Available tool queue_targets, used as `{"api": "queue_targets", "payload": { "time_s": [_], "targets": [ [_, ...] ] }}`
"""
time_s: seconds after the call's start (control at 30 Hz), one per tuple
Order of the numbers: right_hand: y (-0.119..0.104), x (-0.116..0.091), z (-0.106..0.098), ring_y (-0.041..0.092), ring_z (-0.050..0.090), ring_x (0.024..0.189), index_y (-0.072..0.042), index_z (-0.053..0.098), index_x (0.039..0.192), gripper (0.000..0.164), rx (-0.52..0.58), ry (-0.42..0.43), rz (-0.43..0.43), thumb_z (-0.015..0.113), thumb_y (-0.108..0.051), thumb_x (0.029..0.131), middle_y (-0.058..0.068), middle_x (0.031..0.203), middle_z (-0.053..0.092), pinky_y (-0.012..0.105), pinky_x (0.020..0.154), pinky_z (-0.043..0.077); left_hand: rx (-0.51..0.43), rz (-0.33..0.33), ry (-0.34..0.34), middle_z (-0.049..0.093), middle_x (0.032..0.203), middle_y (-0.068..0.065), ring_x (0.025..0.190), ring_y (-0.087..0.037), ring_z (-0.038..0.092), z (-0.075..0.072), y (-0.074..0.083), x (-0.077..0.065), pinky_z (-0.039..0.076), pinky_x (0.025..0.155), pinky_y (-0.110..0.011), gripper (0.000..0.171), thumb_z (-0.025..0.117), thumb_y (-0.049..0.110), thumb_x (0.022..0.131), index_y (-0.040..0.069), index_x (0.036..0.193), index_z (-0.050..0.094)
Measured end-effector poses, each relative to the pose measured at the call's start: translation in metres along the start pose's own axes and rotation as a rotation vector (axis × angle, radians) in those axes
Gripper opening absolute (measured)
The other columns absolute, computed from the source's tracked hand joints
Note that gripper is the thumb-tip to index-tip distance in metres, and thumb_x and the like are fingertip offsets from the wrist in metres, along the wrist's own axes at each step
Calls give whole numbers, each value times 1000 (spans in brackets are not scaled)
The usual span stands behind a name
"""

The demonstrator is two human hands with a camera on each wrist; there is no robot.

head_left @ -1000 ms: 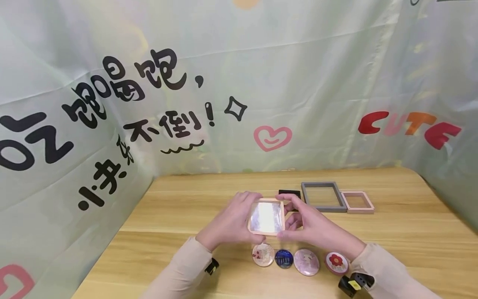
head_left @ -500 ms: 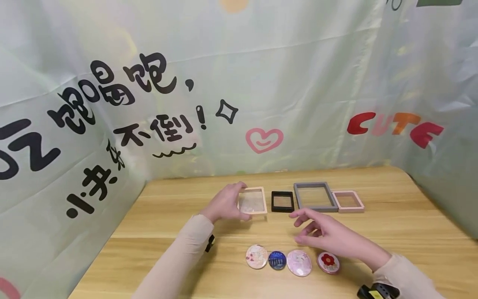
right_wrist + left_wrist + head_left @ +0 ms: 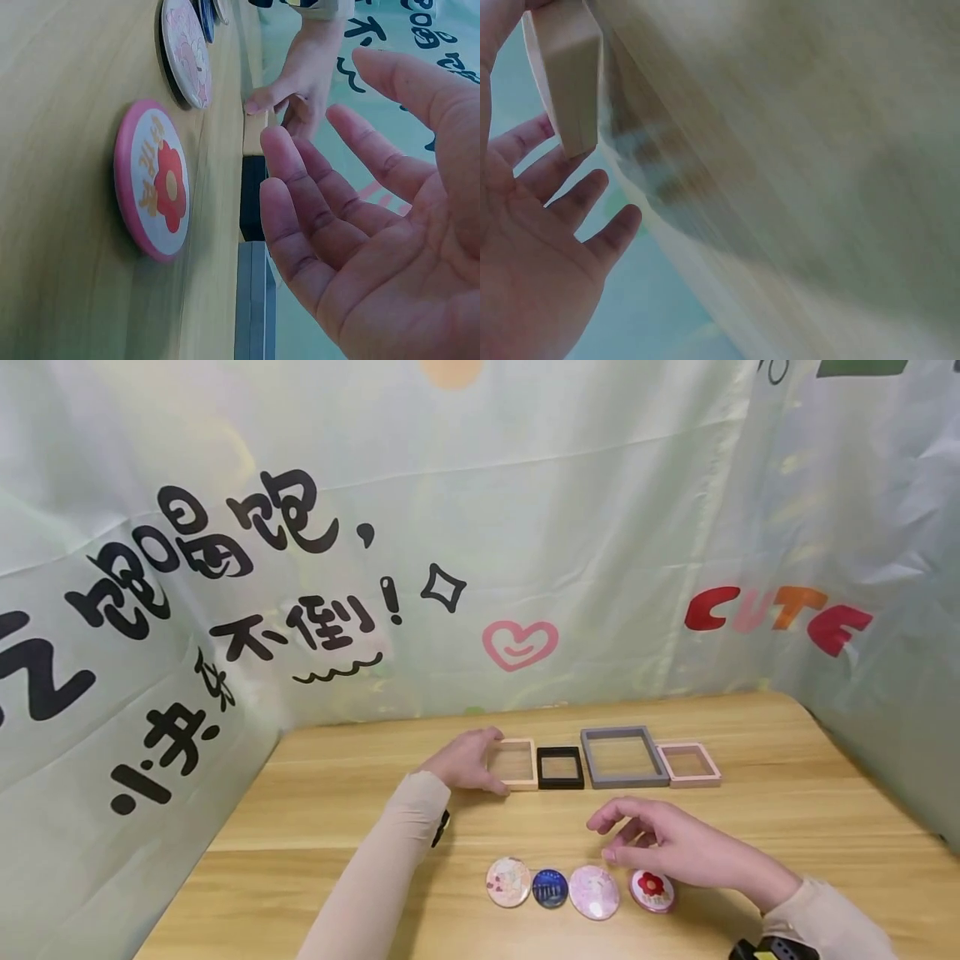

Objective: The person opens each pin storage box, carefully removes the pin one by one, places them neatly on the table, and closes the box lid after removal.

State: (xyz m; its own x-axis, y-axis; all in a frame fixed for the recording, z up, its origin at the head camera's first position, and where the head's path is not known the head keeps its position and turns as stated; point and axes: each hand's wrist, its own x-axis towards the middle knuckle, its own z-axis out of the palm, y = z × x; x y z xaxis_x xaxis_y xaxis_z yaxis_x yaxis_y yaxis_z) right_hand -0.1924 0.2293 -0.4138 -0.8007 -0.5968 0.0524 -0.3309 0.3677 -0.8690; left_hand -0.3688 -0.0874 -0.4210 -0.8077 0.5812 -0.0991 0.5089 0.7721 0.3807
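My left hand (image 3: 467, 762) grips the left side of a peach square display frame (image 3: 534, 763) with a clear window, thumb at the near edge and a fingertip at the far edge. The frame lies on the table, against or right beside a small black frame (image 3: 560, 785). In the left wrist view the frame's thick side (image 3: 568, 82) shows between thumb and fingers. My right hand (image 3: 675, 842) hovers with loosely bent fingers, holding nothing. Just below it is a round badge with a red flower (image 3: 651, 887), seen large in the right wrist view.
A large grey frame (image 3: 628, 782) and a small pink frame (image 3: 693, 782) continue the row to the right. Nearer are a cream badge (image 3: 508, 882), a blue badge (image 3: 550, 889) and a lilac badge (image 3: 594, 892). A printed cloth (image 3: 600, 543) hangs behind the wooden table.
Both hands held the peach frame up at first; the right hand has let go and drawn back toward the badges. The left hand has lowered the frame to the table beside the black one.
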Motion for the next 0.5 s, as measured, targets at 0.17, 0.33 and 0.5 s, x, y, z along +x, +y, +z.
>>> {"api": "queue_targets", "payload": {
  "time_s": [0.17, 0.33, 0.5],
  "targets": [
    [1, 4, -6, 4, 68, 105, -3, 65, 133, 33, -44, 28, -15, 69, -22, 106, 16, 128, 70, 24, 86, 60, -23, -35, -38, 49, 166, -13, 155, -33, 46, 1, -2, -4, 38, 130, -48, 98, 93, 38, 80, 9, 161, 46],
    [0, 13, -28, 20, 72, 112, -1, 65, 137, 40, -211, 165, -21, 71, -24, 104, 20, 133, 71, 32, 91, 63, -58, -89, -62, 38, 174, -11, 160, -34, 38, -9, -1, -14, 33, 133, -51, 111, 91, 50, 82, 12, 169, 33],
    [-5, 22, -62, 49, 64, 130, -5, 55, 154, 60, -464, 344, 63, 70, -37, 105, 27, 150, 62, 66, 101, 57, -81, -151, 57, 30, 177, -13, 162, -38, 32, -33, 4, -22, 27, 134, -56, 98, 75, 52, 98, 16, 172, 22]
  ]
}}
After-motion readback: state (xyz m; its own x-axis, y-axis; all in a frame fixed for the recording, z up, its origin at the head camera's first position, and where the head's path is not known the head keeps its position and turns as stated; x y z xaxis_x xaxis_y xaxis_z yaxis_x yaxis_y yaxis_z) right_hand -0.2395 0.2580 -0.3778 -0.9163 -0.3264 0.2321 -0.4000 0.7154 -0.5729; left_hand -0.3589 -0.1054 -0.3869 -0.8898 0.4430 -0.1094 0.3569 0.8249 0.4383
